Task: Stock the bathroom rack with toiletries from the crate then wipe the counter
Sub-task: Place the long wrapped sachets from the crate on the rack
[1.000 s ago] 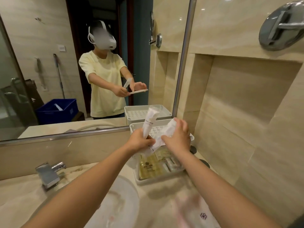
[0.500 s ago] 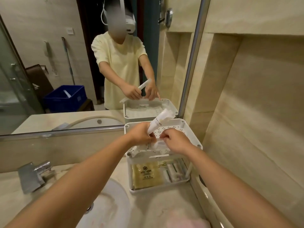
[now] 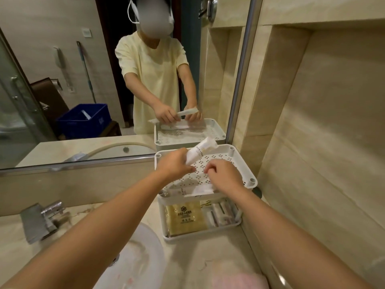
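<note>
A white two-tier rack (image 3: pixel 239 163) stands on the counter against the mirror and the right wall. My left hand (image 3: pixel 174 165) grips a white tube (image 3: pixel 200 150), tilted up over the perforated top shelf. My right hand (image 3: pixel 226 176) rests low at the shelf's front edge, fingers on a white packet (image 3: pixel 203 189) that lies beside another tube (image 3: pixel 177 191). On the lower shelf lie a gold sachet (image 3: pixel 185 217) and several small white items (image 3: pixel 220 213). The blue crate (image 3: pixel 85 119) shows only in the mirror, behind me.
A round white basin (image 3: pixel 135 257) sits at the lower left with a chrome tap (image 3: pixel 41 217) behind it. Something pink (image 3: pixel 239 280) lies on the beige counter (image 3: pixel 208 253) near the front edge. A tiled wall niche closes the right side. The mirror shows a person in a yellow shirt.
Both hands have dropped from above the rack to its top shelf. My right hand has laid the white packet at the front edge. The view has tilted down and moved closer.
</note>
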Demonstrator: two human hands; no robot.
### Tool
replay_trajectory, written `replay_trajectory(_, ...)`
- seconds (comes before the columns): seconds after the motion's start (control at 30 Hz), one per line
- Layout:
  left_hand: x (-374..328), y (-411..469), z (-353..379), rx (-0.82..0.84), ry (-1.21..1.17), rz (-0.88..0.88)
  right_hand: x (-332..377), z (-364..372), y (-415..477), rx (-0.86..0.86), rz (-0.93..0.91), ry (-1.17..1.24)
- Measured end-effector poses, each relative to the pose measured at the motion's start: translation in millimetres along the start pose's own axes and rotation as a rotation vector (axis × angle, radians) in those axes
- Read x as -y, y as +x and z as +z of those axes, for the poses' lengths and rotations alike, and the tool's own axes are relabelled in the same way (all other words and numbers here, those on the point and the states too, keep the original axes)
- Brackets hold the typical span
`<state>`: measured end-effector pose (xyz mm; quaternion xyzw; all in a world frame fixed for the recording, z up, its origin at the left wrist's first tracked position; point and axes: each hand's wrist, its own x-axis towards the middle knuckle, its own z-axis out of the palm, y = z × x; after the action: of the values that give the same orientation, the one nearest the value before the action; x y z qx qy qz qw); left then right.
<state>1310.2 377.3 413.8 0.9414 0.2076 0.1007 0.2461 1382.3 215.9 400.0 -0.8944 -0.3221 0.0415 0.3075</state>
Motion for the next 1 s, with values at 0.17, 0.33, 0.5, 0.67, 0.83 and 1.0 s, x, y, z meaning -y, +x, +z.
replay_trajectory(0.17, -13.3, -2.5, -2.4, -0.025, -0.041, 0.027, 7.8, -19.7, 2.6, -0.182, 0.121, 0.445)
replay_trajectory(0.33, -39.9, -3.5, -11.3, -0.038, -0.248, 0.105, 15.4, -30.6, 5.7, -0.057, 0.160, 0.696)
replay_trajectory(0.5, -60.1, -3.4, -19.3, -0.063, -0.590, 0.101, 30.0, -41.3, 11.0, -0.035, 0.272, 0.984)
replay_trajectory(0.67, -64.7, -0.2, -29.7, -0.151, -0.788, 0.018, 42.0, -46.4, 8.8, 0.045, 0.248, 0.997)
replay_trajectory(0.83, -63.5, -2.6, -35.2, -0.182, -0.952, -0.032, 48.0, -46.3, 11.6, 0.006, 0.190, 0.932)
replay_trajectory(1.0, -58.7, -9.2, -36.5, -0.212, -1.040, -0.073, 47.4, -41.8, 13.8, 0.039, 0.138, 0.889)
